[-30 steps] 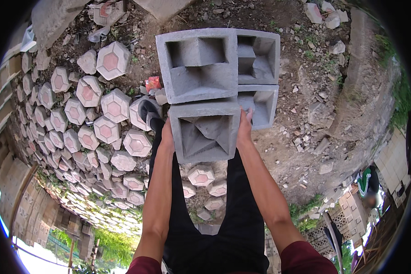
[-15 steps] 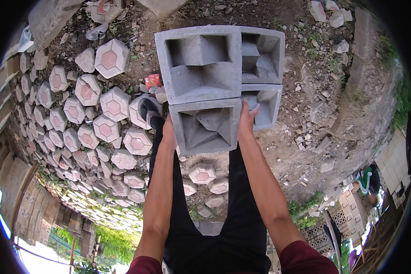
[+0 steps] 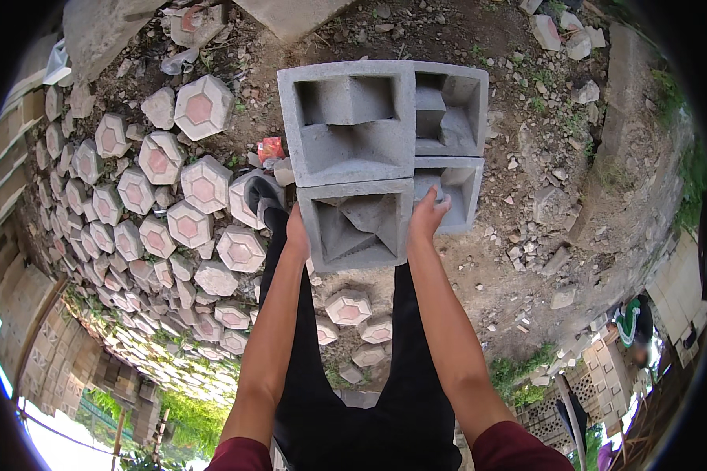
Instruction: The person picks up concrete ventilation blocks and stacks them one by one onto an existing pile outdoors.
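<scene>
Hollow grey concrete blocks with angled inner faces stand close together in front of me. My left hand point(image 3: 298, 234) presses against the left side of the nearest block point(image 3: 357, 271), its fingers mostly hidden behind the wall. On that block's opposite side is my right hand point(image 3: 426, 217), gripping the wall with thumb and fingertips showing beside the right-hand near block point(image 3: 470, 196). The larger far-left block point(image 3: 346, 153) touches the nearest one along a thin seam. Another block point(image 3: 479, 114) adjoins it on the far right.
Hexagonal paving stones with pinkish centres point(image 3: 204, 107) cover the ground at left, near my shoe point(image 3: 264, 192). A red wrapper point(image 3: 270, 148) lies by the blocks. Rubble point(image 3: 554, 200) and a raised edge point(image 3: 609, 141) are at right. Another person point(image 3: 640, 330) is at far right.
The view has shifted slightly, so the blocks and ground sit a little lower in the picture. My hands keep the same grip on the nearest block.
</scene>
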Action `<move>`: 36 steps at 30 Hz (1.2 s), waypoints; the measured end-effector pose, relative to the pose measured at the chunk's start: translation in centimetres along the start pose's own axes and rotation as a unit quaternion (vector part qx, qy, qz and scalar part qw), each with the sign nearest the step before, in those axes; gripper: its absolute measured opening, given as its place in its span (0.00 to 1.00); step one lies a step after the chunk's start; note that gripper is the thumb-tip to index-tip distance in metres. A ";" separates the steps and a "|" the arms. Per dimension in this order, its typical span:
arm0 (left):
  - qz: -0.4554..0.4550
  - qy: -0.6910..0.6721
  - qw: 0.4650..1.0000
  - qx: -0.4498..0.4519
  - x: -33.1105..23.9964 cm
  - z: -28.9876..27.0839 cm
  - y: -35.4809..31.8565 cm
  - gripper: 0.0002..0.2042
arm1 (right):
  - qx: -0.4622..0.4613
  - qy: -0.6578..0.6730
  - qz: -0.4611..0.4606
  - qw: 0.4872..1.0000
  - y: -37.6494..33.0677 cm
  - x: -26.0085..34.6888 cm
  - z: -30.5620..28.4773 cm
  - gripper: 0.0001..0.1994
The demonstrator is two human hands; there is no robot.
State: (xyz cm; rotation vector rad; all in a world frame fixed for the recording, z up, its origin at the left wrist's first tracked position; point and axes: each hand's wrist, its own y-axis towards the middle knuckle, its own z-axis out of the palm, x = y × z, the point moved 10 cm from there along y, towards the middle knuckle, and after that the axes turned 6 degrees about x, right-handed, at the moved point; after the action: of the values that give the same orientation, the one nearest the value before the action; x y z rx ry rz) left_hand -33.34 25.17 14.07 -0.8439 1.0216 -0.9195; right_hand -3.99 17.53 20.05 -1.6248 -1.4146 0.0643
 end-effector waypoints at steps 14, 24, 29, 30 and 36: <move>0.473 0.489 0.718 -0.151 -15.2 14.5 -22.6 0.17 | 0.049 -0.146 -0.392 0.907 -11.2 14.2 -7.1 0.21; 0.443 0.291 0.848 -0.016 -11.2 23.5 -42.0 0.15 | 0.291 0.080 -0.250 0.920 -21.4 17.2 -25.2 0.10; 0.254 -0.085 0.960 0.084 -4.1 28.4 -44.9 0.11 | 0.299 0.254 -0.108 0.913 -24.3 17.3 -34.3 0.04; 0.239 -0.098 0.961 0.100 -2.9 29.6 -45.6 0.11 | 0.300 0.282 -0.081 0.908 -25.0 17.2 -35.8 0.04; 0.218 0.066 0.947 0.226 -4.5 33.7 -49.6 0.12 | 0.257 0.379 -0.059 0.887 -27.2 16.7 -40.3 0.07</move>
State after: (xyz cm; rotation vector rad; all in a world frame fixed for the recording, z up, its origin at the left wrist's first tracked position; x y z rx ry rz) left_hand -13.75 15.52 70.14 -0.1593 1.0042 -0.7877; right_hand 4.82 3.50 68.70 -0.9471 -0.7813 -0.2301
